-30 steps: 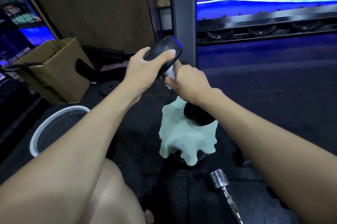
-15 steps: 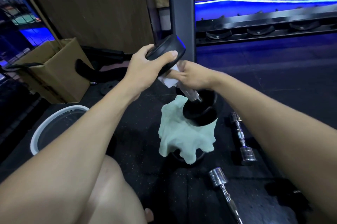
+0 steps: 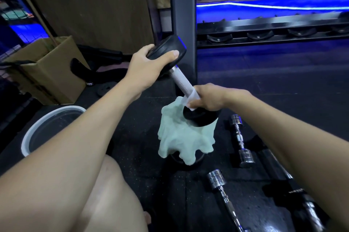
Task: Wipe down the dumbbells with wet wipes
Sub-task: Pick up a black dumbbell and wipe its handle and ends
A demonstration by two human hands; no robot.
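Head view: I hold a black dumbbell (image 3: 182,79) tilted above the dark rubber floor (image 3: 264,84), its silver knurled handle running from upper left down to lower right. My left hand (image 3: 145,67) is clamped around the upper black head, thumb across its rim. My right hand (image 3: 209,97) is closed around the low end of the handle with a white wet wipe (image 3: 190,99) wrapped under the fingers, just above the lower head. Directly beneath hangs a pale green cloth (image 3: 181,137), draped over a dark object I cannot identify. To its right two chrome dumbbells lie on the floor, one (image 3: 240,141) near my right forearm, the other (image 3: 221,188) nearer the bottom edge. A white-rimmed bucket (image 3: 34,133) stands toward the floor's left edge, partly behind my left arm, with a cardboard box (image 3: 49,73) behind it. An empty dumbbell rack (image 3: 272,31) runs along the far right, beside a dark upright post (image 3: 182,14); blue light glows behind it.
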